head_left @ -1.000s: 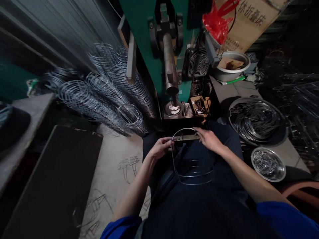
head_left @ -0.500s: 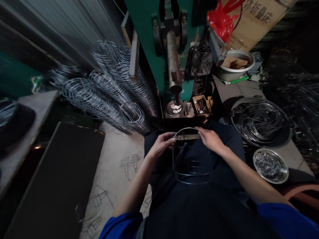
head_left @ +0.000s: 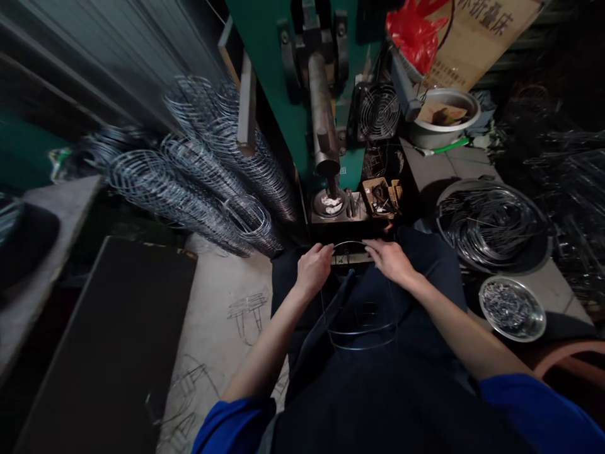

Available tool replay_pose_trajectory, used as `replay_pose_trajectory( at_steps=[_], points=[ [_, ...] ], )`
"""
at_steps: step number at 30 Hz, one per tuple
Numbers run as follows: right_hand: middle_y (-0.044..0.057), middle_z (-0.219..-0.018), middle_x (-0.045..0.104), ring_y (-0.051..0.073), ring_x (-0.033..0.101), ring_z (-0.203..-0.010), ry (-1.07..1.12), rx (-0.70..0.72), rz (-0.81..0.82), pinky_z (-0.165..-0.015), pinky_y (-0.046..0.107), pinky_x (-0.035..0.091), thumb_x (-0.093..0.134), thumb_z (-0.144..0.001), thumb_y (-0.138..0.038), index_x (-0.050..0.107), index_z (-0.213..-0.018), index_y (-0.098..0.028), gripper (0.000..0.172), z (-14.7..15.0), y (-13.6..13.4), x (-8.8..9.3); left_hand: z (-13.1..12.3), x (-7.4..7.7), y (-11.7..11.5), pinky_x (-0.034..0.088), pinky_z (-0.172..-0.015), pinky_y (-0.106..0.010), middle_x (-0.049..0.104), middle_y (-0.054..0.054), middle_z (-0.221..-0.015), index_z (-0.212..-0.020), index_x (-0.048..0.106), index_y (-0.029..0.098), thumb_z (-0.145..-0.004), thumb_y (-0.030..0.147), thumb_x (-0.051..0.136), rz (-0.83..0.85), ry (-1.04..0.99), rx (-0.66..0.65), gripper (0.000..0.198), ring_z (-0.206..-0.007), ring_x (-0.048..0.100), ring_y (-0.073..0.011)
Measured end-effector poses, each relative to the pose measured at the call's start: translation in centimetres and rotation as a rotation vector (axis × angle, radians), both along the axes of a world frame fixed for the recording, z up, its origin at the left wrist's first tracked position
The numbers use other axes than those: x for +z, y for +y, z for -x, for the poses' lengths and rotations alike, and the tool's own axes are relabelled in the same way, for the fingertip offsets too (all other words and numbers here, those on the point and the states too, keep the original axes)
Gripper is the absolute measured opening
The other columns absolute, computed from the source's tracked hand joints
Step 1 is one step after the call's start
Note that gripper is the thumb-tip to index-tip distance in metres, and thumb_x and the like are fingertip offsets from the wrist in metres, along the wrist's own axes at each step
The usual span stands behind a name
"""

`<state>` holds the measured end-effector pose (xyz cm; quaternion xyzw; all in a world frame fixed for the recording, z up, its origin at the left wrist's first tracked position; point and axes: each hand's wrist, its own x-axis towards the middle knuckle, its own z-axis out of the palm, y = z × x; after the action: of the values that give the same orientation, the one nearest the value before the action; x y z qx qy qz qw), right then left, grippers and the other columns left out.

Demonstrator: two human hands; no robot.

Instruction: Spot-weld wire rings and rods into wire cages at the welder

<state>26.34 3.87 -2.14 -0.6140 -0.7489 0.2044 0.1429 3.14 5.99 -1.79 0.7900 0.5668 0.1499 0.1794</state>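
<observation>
Over my lap is a thin wire frame (head_left: 362, 331), its curved top bar arching between my two hands. My left hand (head_left: 315, 270) is closed on the left end of that arch, thumb and fingers pinching the wire. On the opposite end, my right hand (head_left: 388, 258) pinches the wire as well. The lower loops of the frame rest against or hang just before my dark apron (head_left: 350, 397); which of these, I cannot tell. Just beyond my hands stands a green machine (head_left: 283, 120) with a thick metal cylinder (head_left: 324, 120) above a small round plate (head_left: 329, 205).
Stacks of wire rings (head_left: 189, 202) lean at the left, beside a dark board (head_left: 108, 340). To the right are a wide basin of bent wires (head_left: 494, 224), a metal bowl of small parts (head_left: 513, 308) and a white pot (head_left: 442, 129). Wire pieces (head_left: 246, 309) lie on the floor.
My left hand has turned over the wire, knuckles now upward, and my right hand has shifted slightly inward. The frame's arch shows shorter between them. The view has shifted a little.
</observation>
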Motion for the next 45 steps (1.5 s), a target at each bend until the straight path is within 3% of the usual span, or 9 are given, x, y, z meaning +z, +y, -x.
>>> replay_pose_trajectory(
  at_steps=[3, 10, 16, 22, 26, 29, 33, 38, 45],
  points=[
    [0.01, -0.113, 0.07, 0.023, 0.068, -0.099, 0.033, 0.006, -0.023, -0.088, 0.029, 0.052, 0.049, -0.1, -0.021, 0.066, -0.125, -0.015, 0.031, 0.1, 0.2, -0.2, 0.1, 0.2, 0.0, 0.048, -0.075, -0.028, 0.069, -0.009, -0.101, -0.119, 0.068, 0.024, -0.099, 0.032, 0.043, 0.001, 0.048, 0.0, 0.033, -0.086, 0.067, -0.0195],
    [0.009, -0.112, 0.071, 0.023, 0.068, -0.096, -0.127, 0.012, 0.006, -0.082, 0.027, 0.052, 0.048, -0.101, -0.025, 0.064, -0.127, -0.021, 0.031, 0.8, 0.6, -0.4, -0.1, 0.7, 0.2, 0.043, -0.066, -0.027, 0.067, -0.007, -0.096, -0.103, 0.068, 0.025, -0.099, 0.031, 0.041, 0.019, 0.165, 0.004, 0.028, -0.082, 0.065, -0.0189],
    [0.009, -0.111, 0.071, 0.022, 0.068, -0.097, 0.016, 0.102, -0.031, -0.087, 0.027, 0.05, 0.049, -0.1, -0.02, 0.066, -0.125, -0.017, 0.03, 0.2, 2.0, -0.6, -0.2, 1.3, 0.9, 0.039, -0.062, -0.027, 0.065, -0.007, -0.092, -0.096, 0.066, 0.023, -0.1, 0.031, 0.04, 0.03, 0.233, 0.0, 0.028, -0.076, 0.063, -0.0187],
    [0.008, -0.115, 0.07, 0.024, 0.067, -0.104, 0.056, 0.101, -0.117, -0.094, 0.03, 0.049, 0.051, -0.099, -0.021, 0.068, -0.124, -0.019, 0.031, -0.1, 4.6, 1.4, -0.3, 3.3, 3.0, 0.041, -0.064, -0.028, 0.065, -0.008, -0.094, -0.099, 0.065, 0.023, -0.099, 0.027, 0.039, -0.027, 0.247, 0.002, 0.026, -0.077, 0.064, -0.0192],
    [0.009, -0.11, 0.072, 0.024, 0.069, -0.098, 0.014, 0.115, -0.155, -0.09, 0.029, 0.05, 0.05, -0.098, -0.021, 0.069, -0.123, -0.019, 0.031, -0.2, 6.5, 3.5, -0.4, 5.3, 4.7, 0.041, -0.063, -0.027, 0.065, -0.008, -0.093, -0.1, 0.065, 0.022, -0.098, 0.025, 0.04, -0.079, 0.282, 0.004, 0.025, -0.077, 0.064, -0.0194],
    [0.007, -0.088, 0.075, 0.022, 0.071, -0.076, 0.067, 0.114, -0.125, -0.079, 0.028, 0.053, 0.049, -0.098, -0.021, 0.069, -0.123, -0.017, 0.033, -0.3, 7.7, 5.1, -0.5, 6.8, 5.6, 0.042, -0.063, -0.029, 0.065, -0.009, -0.092, -0.099, 0.066, 0.022, -0.098, 0.026, 0.041, -0.104, 0.271, 0.01, 0.025, -0.077, 0.065, -0.0217],
    [0.0, -0.055, 0.064, 0.016, 0.062, -0.047, 0.169, 0.113, -0.066, -0.063, 0.025, 0.052, 0.048, -0.096, -0.021, 0.069, -0.124, -0.014, 0.035, -0.5, 8.7, 6.4, -0.5, 8.1, 6.6, 0.043, -0.066, -0.031, 0.064, -0.009, -0.091, -0.097, 0.067, 0.021, -0.097, 0.025, 0.041, -0.088, 0.227, 0.018, 0.025, -0.077, 0.065, -0.024],
    [-0.001, -0.059, 0.063, 0.013, 0.059, -0.041, 0.252, 0.113, -0.038, -0.049, 0.021, 0.048, 0.048, -0.096, -0.024, 0.071, -0.119, -0.015, 0.034, -0.6, 9.4, 6.9, -0.6, 8.7, 7.4, 0.043, -0.066, -0.029, 0.066, -0.008, -0.09, -0.098, 0.067, 0.023, -0.095, 0.024, 0.045, -0.099, 0.23, 0.019, 0.022, -0.079, 0.065, -0.022],
    [-0.001, -0.057, 0.063, 0.013, 0.059, -0.04, 0.225, 0.095, -0.025, -0.047, 0.019, 0.046, 0.049, -0.095, -0.018, 0.072, -0.117, -0.014, 0.032, -0.5, 10.1, 8.1, -0.9, 8.7, 8.0, 0.042, -0.064, -0.029, 0.067, -0.008, -0.092, -0.099, 0.066, 0.023, -0.096, 0.026, 0.044, -0.122, 0.256, 0.018, 0.023, -0.079, 0.066, -0.0229]
  ],
)
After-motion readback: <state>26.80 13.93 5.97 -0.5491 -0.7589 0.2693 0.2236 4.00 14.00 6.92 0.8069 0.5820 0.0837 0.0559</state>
